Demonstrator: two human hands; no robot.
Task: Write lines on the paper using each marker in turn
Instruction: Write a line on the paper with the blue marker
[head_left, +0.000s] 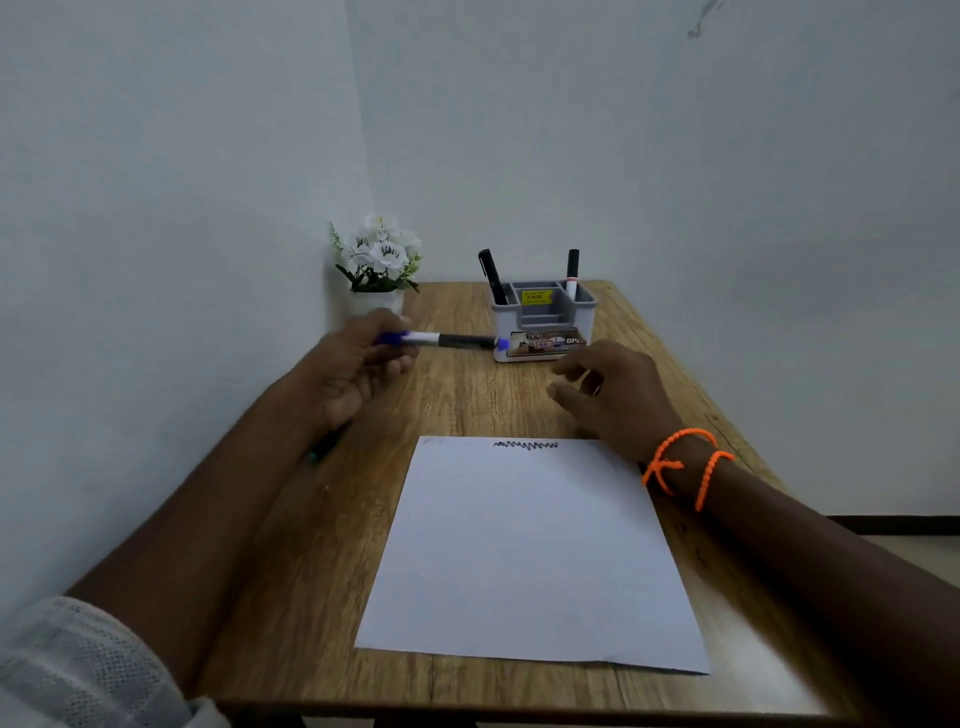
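Note:
A white sheet of paper (530, 556) lies on the wooden table (291, 597), with one black zigzag line (525, 445) near its far edge. My left hand (353, 371) is shut on a blue marker (441, 340) held level above the table, its tip pointing right toward the organiser. My right hand (613, 392) hovers open just beyond the paper's far right corner, holding nothing. A grey desk organiser (543, 319) at the back holds two black-capped markers, one at its left (492, 276) and one at its right (572, 273). Another dark marker (324, 447) lies on the table, partly hidden under my left wrist.
A small white pot of white flowers (379, 265) stands in the back left corner against the wall. Walls close in the table on the left and at the back. The table's right edge (737, 441) drops off to the floor.

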